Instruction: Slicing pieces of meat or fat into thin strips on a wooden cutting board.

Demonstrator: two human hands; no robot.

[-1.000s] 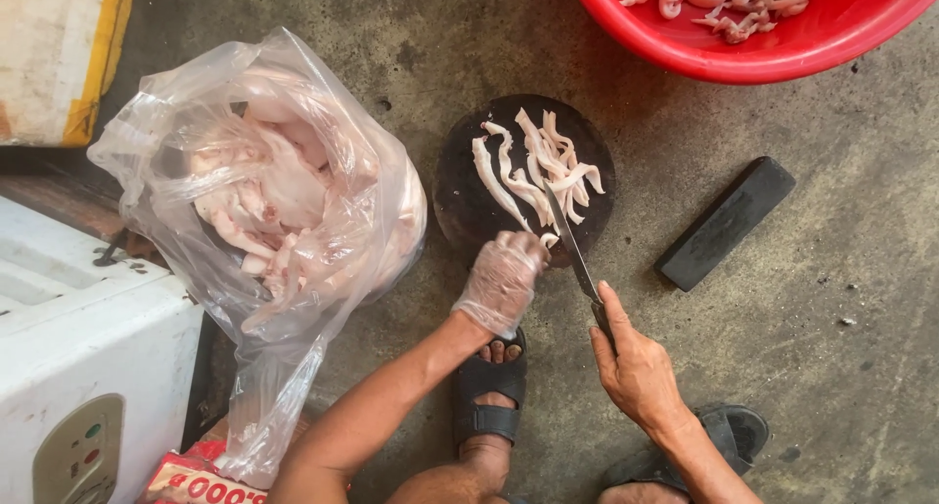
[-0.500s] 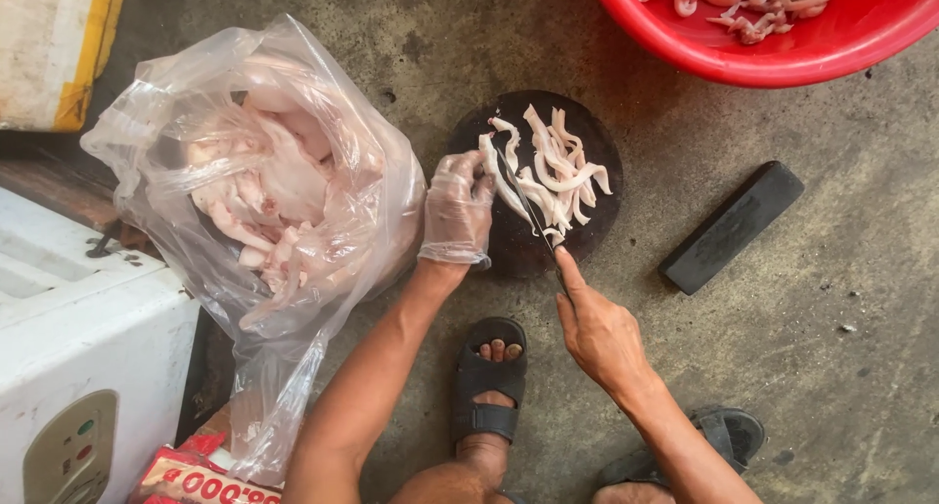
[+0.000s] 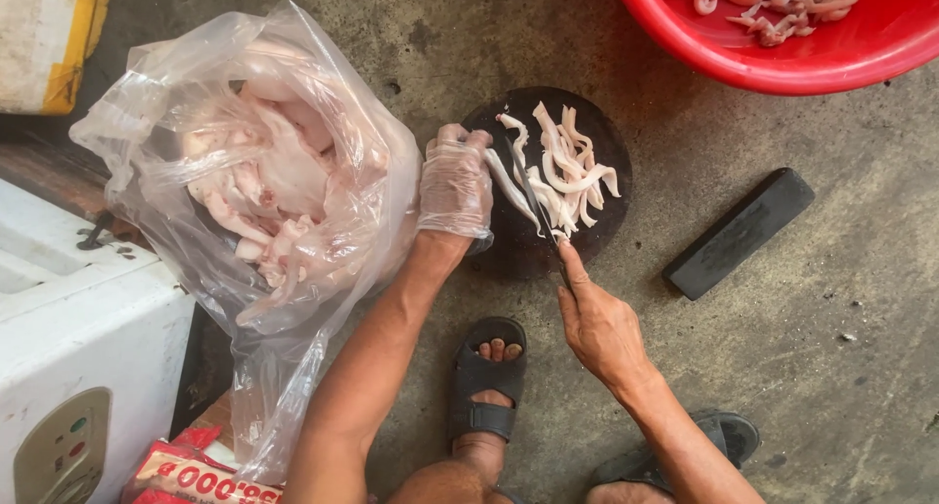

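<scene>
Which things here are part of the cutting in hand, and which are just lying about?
In use: left hand, gloved; right hand; knife; pale meat strips; round dark board.
Lying about: black block, white appliance, red packet.

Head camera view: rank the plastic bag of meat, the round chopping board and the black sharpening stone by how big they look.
1. plastic bag of meat
2. round chopping board
3. black sharpening stone
All lie on the ground, so nearness hardly skews this.

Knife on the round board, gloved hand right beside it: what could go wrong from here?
1. The knife runs close to the gloved left hand; a slip could cut the fingers.
2. Pale strips lie near the edge of the dark board and could slide onto the concrete floor.
</scene>
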